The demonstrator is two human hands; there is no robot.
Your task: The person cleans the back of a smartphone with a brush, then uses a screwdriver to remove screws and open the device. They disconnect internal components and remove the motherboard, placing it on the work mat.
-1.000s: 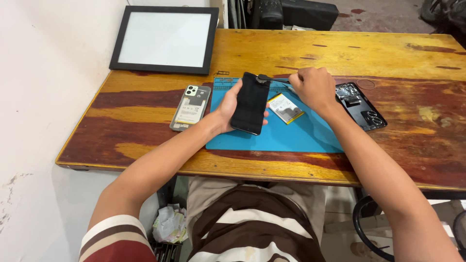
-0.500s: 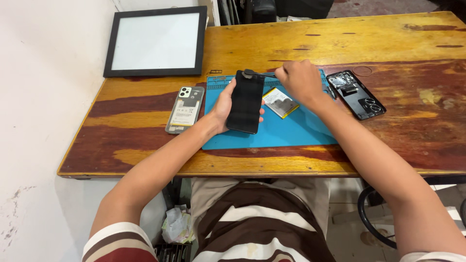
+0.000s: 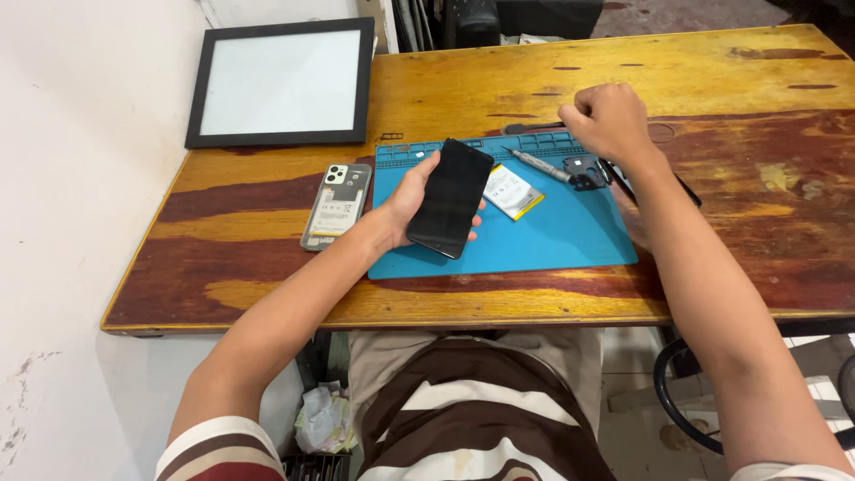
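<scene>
My left hand (image 3: 408, 198) holds a black phone (image 3: 450, 198) screen-up, tilted, over the left part of a blue work mat (image 3: 570, 233). My right hand (image 3: 607, 120) is closed in a fist above the mat's far right corner, and I see nothing in it. A grey screwdriver (image 3: 537, 163) lies on the mat just left of that hand, its tip towards a small black part (image 3: 583, 171). A white and yellow flat battery (image 3: 512, 191) lies on the mat beside the phone.
A phone in a see-through case (image 3: 337, 205) lies back-up on the wooden table (image 3: 757, 80), left of the mat. A black-framed white panel (image 3: 280, 82) sits at the far left. A dark opened phone (image 3: 688, 191) is mostly hidden under my right forearm.
My right hand has left the top of the phone and moved right and away; the screwdriver now lies on the mat. The left hand keeps hold of the phone.
</scene>
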